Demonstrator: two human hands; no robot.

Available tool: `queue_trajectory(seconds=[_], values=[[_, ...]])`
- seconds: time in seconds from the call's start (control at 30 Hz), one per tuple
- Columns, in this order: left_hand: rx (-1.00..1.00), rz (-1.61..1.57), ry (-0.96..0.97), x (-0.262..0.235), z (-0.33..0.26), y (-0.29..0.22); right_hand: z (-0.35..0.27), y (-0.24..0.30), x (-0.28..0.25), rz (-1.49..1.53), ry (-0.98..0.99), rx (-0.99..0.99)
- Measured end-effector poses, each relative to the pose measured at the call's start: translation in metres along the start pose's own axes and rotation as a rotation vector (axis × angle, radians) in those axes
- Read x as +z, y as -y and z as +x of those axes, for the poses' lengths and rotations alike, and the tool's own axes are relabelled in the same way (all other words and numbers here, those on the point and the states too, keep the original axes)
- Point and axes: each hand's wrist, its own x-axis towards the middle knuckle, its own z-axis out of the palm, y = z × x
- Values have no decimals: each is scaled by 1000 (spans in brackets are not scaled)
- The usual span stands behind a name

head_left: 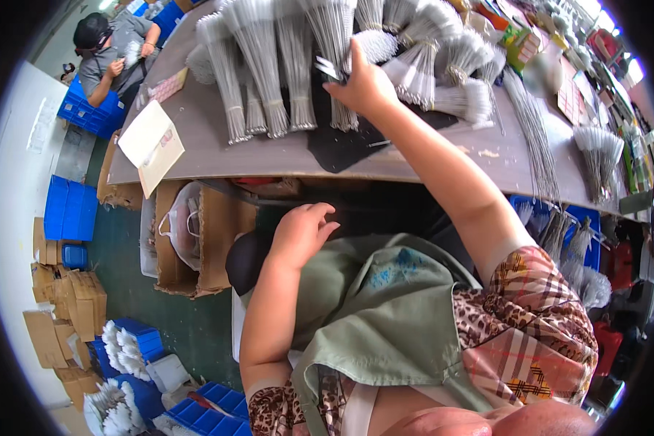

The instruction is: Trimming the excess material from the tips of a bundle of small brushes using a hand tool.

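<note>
The right hand [363, 86] pinches thin silver metal rods [328, 69] over the grey desk [269, 156]; the left hand [301, 232] rests empty, fingers loose; a weak pinch could scatter rods among the tied rod bundles [258, 65]

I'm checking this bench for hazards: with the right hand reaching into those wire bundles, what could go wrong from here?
1. The right hand reaches among upright wire bundles while gripping a few thin pieces; the ends could perhaps prick the fingers.
2. Long loose wires overhang the table edge and might slide off or snag a sleeve.
3. The left hand rests at the lap, so nothing steadies the bundles if one is bumped.
</note>
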Motion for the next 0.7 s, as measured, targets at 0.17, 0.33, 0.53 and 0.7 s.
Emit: queue_trajectory(seconds=[0.17,0.33,0.53,0.7], values=[[-102,-17,-30,3,17,3,1,-16,-9,422,-129,28],[-229,13,143,2,20,-6,-1,-2,-33,722,-18,217],[-205,-2,113,4,22,-2,3,-23,-21,756,320,115],[-224,-320,-267,4,35,11,-11,-31,-20,796,117,-211]])
